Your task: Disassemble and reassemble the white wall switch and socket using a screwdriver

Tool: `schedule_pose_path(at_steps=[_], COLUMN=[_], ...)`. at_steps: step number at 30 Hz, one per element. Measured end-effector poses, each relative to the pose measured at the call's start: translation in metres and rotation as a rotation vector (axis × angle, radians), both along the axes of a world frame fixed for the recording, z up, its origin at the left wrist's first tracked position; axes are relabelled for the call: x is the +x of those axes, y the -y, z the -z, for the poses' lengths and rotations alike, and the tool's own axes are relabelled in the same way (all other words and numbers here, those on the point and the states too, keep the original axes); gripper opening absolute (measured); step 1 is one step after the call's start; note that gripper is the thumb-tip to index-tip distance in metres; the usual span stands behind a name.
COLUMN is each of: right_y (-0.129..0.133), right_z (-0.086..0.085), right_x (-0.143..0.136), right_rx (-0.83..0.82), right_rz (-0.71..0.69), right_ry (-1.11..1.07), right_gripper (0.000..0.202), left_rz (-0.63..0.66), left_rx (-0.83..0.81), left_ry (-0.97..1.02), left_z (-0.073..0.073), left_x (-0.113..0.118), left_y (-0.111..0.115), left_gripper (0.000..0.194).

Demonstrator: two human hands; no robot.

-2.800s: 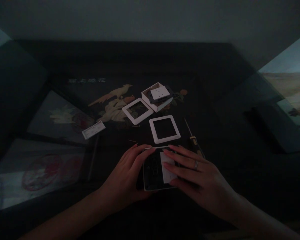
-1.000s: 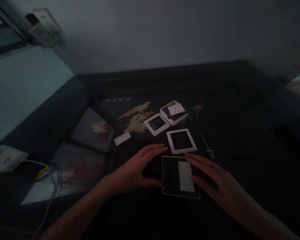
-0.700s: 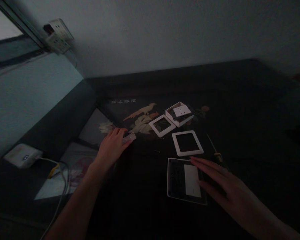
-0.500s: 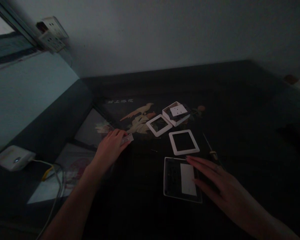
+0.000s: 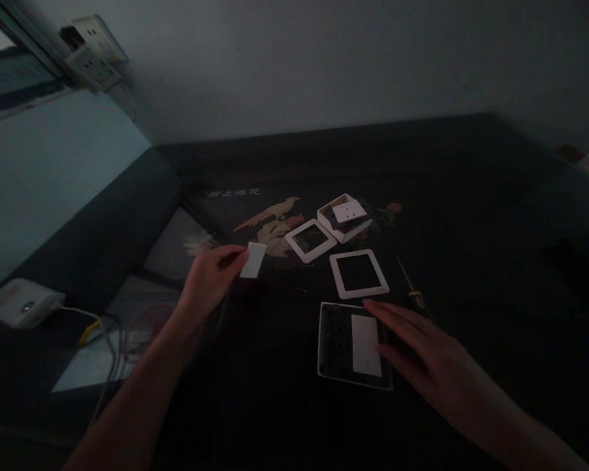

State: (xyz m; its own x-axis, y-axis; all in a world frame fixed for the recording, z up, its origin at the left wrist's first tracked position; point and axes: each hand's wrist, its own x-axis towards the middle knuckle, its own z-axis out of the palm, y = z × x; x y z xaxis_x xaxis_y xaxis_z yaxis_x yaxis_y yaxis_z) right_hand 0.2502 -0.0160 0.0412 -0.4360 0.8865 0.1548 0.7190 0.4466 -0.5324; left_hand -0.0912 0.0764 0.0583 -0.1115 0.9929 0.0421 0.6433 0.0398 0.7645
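My left hand (image 5: 213,268) is closed, pinching a small white rectangular plate (image 5: 255,260) above the dark tabletop. In front of me lies a square white-edged box (image 5: 320,340) with a dark insert. Another white rectangular plate (image 5: 366,347) covers the insert's right part. My right hand (image 5: 429,360) rests at the right of this box, fingers stretched and apart. Its fingertips touch the top edge, while the thumb lies by the white plate's right side. Beyond the box are two square white frames, a nearer frame (image 5: 340,278) and a farther frame (image 5: 298,250).
A second white box (image 5: 349,233) with a loose socket insert (image 5: 349,211) stands behind the frames. A screwdriver (image 5: 414,297) lies to the right, and a small screw (image 5: 300,290) near the middle. At left sit a white device (image 5: 22,303) and its cable (image 5: 108,343).
My left hand has lifted and turned the small white plate, so its broad white face shows. My right hand stays at the box. The view has shifted slightly.
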Motion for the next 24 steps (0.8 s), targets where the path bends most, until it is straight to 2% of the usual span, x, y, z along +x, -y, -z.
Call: schedule_pose_path(at_steps=[3,8,12,17,22,24], right_y=[-0.001,-0.002,-0.003,-0.003,-0.002,-0.002], right_z=[0.001,0.002,-0.001,-0.002,-0.002,-0.002], right_x=[0.000,0.000,-0.001,-0.001,-0.001,-0.001], right_rx=[0.014,0.047,0.055,0.031,-0.011,-0.014], right_rz=[0.009,-0.002,-0.010,-0.003,0.007,0.004], right_ry=[-0.004,0.024,0.036,0.016,-0.012,-0.012], right_gripper=[0.044,0.043,0.041,0.041,0.042,0.043], left_rz=[0.046,0.165,0.225,0.202,0.241,0.276], left_rx=[-0.090,-0.271,-0.405,-0.472,-0.475,-0.509], left_ry=[0.292,0.573,0.697,0.787,0.782,0.820], left_z=[-0.003,0.000,0.001,0.000,0.003,0.003], left_x=[0.018,0.046,0.055,0.058,0.059,0.059], left_y=[0.010,0.028,0.037,0.040,0.042,0.043], left_gripper=[0.046,0.033,0.030,0.057,0.043,0.051])
